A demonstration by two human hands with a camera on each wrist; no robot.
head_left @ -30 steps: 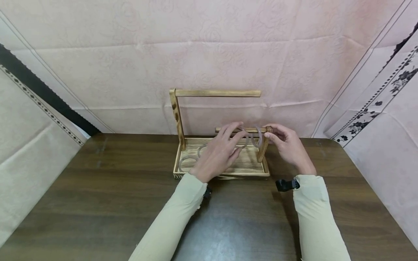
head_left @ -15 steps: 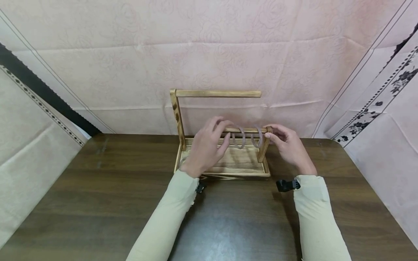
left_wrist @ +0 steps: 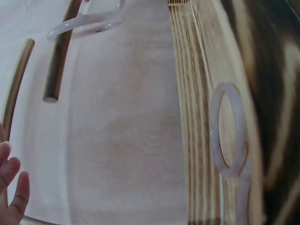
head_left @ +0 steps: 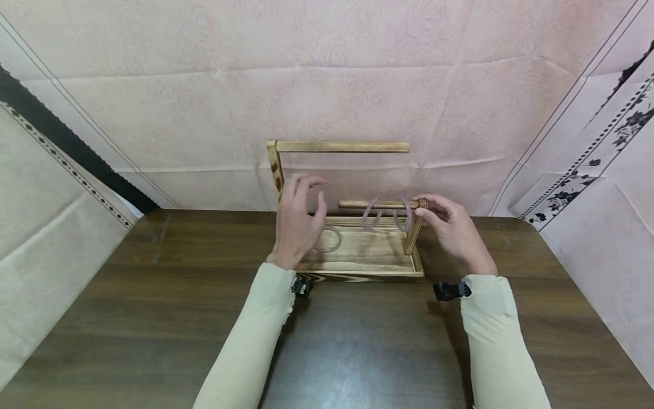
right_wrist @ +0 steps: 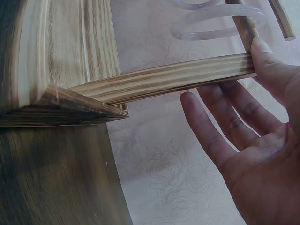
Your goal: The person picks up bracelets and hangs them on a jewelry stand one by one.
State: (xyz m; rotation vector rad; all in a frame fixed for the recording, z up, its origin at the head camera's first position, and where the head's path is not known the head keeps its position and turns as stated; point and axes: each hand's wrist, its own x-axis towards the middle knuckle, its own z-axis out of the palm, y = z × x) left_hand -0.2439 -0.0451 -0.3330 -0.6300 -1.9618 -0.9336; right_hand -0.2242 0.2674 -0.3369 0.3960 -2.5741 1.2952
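A wooden stand with a tray base (head_left: 368, 274) has a tall upper bar (head_left: 342, 147) and a lower bar (head_left: 349, 204). Two translucent rings, one (head_left: 407, 218) near the post and another (head_left: 365, 218) beside it, hang on the lower bar. My right hand (head_left: 457, 233) pinches the top of the short right post (right_wrist: 187, 75) where the lower bar joins it. My left hand (head_left: 296, 224) is raised over the tray's left part, fingers apart and holding nothing. A ring (head_left: 337, 241) lies in the tray; the left wrist view shows part of another ring (left_wrist: 243, 197) touching one there.
The brown tabletop (head_left: 153, 318) extends around the stand. Behind it hangs a pale pink patterned cloth (head_left: 327, 102), with more cloth at both sides. The tall left post (head_left: 275, 165) rises just behind my left hand.
My left hand has let go of the second ring on the lower bar and moved left, away from the bar's free end. My right hand has stayed at the short post.
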